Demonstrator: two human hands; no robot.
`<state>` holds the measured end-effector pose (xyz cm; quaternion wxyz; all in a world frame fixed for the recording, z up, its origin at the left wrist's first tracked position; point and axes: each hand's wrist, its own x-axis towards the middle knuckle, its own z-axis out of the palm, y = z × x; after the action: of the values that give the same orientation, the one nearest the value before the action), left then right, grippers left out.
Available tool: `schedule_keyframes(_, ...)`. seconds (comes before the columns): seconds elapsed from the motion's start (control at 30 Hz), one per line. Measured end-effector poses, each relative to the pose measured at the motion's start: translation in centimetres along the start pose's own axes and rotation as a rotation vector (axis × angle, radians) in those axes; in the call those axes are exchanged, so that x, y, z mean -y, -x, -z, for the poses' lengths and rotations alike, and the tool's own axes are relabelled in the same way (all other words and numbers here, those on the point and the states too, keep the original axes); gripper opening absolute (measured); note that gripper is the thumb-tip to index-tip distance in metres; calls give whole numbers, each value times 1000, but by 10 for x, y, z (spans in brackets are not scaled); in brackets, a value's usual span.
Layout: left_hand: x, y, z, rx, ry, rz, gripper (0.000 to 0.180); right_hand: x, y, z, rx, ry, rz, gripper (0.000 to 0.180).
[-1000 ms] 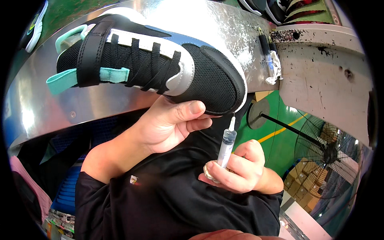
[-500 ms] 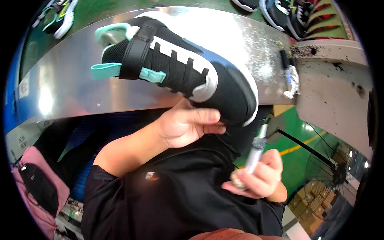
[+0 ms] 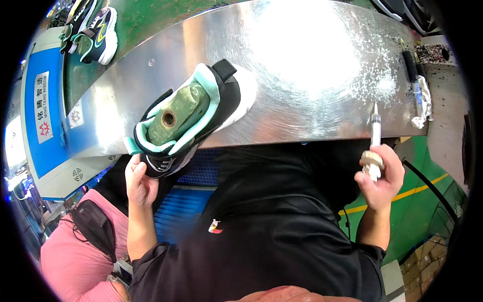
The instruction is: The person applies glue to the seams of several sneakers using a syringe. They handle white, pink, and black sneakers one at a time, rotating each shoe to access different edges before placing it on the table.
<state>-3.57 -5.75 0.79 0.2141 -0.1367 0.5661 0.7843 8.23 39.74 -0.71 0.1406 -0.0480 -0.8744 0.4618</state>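
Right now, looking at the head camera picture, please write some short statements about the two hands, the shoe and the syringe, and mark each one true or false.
1. The left hand holds the black and mint shoe at its lower end. True.
2. The shoe is empty inside. False: a greenish form with a round hole fills its opening.
3. The right hand holds a syringe with its tip pointing up. True.
4. The syringe tip touches the shoe. False: the syringe and the shoe are far apart, at opposite sides of the picture.
5. The shoe is over the shiny metal table. True.
6. No other shoes are in view. False: more shoes lie at the upper left.
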Motion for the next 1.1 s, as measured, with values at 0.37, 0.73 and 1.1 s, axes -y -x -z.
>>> schedule_keyframes(0.37,2,-6,21,-24,113,-57,50,21,-40,-74,218,-1325,0,63)
schedule_keyframes(0.73,2,-10,16,-77,-69,-59,58,23,-58,-96,319,-1276,-42,63)
schedule_keyframes(1.1,-3,-12,4,-132,-135,-2,51,25,-65,-96,390,-1174,-17,60)
